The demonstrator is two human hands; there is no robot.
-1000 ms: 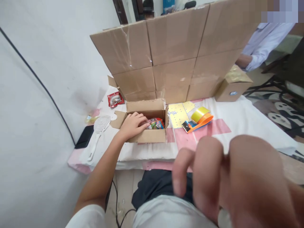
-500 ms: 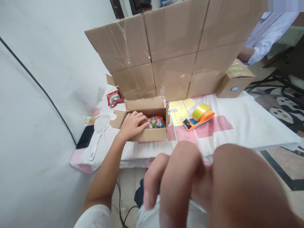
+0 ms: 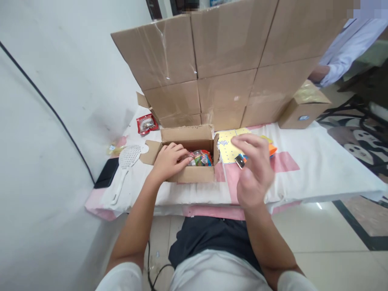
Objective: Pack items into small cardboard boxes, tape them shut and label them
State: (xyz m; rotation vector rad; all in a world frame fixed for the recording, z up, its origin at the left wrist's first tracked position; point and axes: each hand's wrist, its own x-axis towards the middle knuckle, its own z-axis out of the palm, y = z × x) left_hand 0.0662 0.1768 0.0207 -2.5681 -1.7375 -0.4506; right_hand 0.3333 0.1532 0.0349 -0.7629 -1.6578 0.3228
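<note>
A small cardboard box (image 3: 190,174) stands on the table with its top flaps up and out. Shiny, colourful plastic packets (image 3: 202,158) lie inside it. My left hand (image 3: 170,161) reaches over the box's left front, fingers spread and fingertips on or just above the packets; where the fingers end inside is partly hidden. To the right of the box my right hand (image 3: 256,173) hovers above the table, fingers stretched forward, slightly blurred and empty. Behind it sits an orange tape dispenser (image 3: 273,150) with yellow tape, partly covered by the hand.
A tall panel of joined cardboard (image 3: 224,89) rises behind the box. Leftward lie a red packet (image 3: 147,123), a white perforated ladle (image 3: 129,158) and a dark phone (image 3: 106,173). A taped carton (image 3: 303,109) stands at right, near another person's sleeve (image 3: 342,60).
My right hand has dropped from close before the camera to above the table, right of the box. My left hand stays at the box. The view has shifted slightly.
</note>
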